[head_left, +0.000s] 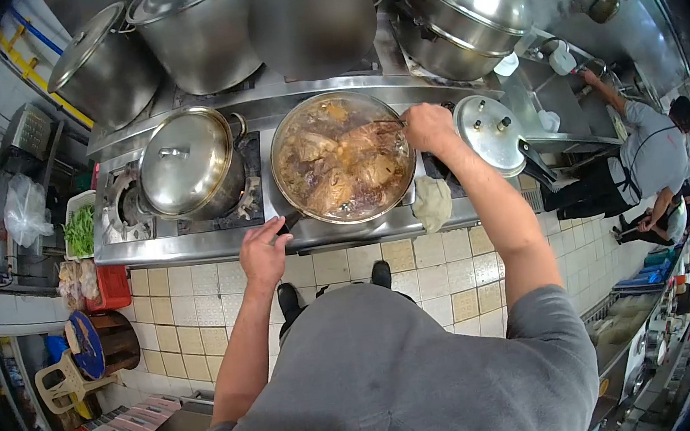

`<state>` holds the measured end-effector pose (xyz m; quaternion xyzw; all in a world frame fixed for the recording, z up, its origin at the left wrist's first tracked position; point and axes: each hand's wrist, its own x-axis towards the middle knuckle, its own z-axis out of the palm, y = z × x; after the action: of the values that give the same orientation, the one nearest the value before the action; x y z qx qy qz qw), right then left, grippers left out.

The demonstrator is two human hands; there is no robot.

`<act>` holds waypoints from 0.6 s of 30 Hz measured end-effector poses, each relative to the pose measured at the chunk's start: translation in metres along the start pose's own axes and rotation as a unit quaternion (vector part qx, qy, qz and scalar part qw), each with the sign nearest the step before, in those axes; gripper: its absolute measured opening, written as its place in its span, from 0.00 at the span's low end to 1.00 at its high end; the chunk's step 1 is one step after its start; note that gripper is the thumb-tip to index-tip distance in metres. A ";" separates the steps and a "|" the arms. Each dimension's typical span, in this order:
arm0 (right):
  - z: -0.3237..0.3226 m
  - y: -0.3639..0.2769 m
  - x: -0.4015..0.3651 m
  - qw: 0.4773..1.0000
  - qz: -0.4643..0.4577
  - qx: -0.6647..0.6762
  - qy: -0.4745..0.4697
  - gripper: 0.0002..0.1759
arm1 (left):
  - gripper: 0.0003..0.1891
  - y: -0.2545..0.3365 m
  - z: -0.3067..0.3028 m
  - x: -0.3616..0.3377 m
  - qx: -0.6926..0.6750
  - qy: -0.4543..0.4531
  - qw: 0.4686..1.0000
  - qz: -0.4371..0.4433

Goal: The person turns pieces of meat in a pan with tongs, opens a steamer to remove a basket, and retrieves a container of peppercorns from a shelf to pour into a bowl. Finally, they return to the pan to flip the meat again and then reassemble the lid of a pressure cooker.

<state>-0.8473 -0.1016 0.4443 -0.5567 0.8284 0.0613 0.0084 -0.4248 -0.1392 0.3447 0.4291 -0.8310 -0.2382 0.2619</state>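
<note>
A wide metal pan (283, 190) holds large browned pieces of meat (332, 190) in bubbling brown liquid. My left hand (262, 256) is at the pan's lower left, its thumb and fingers closed on the short black handle (292, 220). Over the pan's right rim, my right hand (430, 127) is closed in a fist around a thin dark utensil (388, 120). The utensil's far end reaches into the liquid beside a reddish-brown piece of meat; its tip is hidden.
A lidded pot (186, 166) stands left of the pan, a pressure cooker (490, 135) right. A crumpled cloth (432, 203) lies at the stove's front edge. Tall stockpots (196, 42) and a domed steamer (467, 13) line the back. Another person (657, 145) works at the right.
</note>
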 end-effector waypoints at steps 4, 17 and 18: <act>0.054 0.010 -0.030 0.997 0.050 0.022 0.052 0.15 | 0.19 0.001 0.000 0.000 0.000 -0.002 1.000 -0.005; 0.088 -0.033 -0.105 0.985 0.017 0.047 0.166 0.13 | 0.19 0.006 -0.001 0.001 -0.003 0.004 1.000 0.007; 0.090 -0.034 -0.102 0.988 0.017 0.035 0.149 0.14 | 0.19 0.007 -0.002 0.001 0.001 -0.004 1.000 0.000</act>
<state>-0.7819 -0.0105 0.3600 -0.5452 0.8311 -0.0512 -0.0973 -0.4277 -0.1369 0.3510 0.4283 -0.8325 -0.2390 0.2577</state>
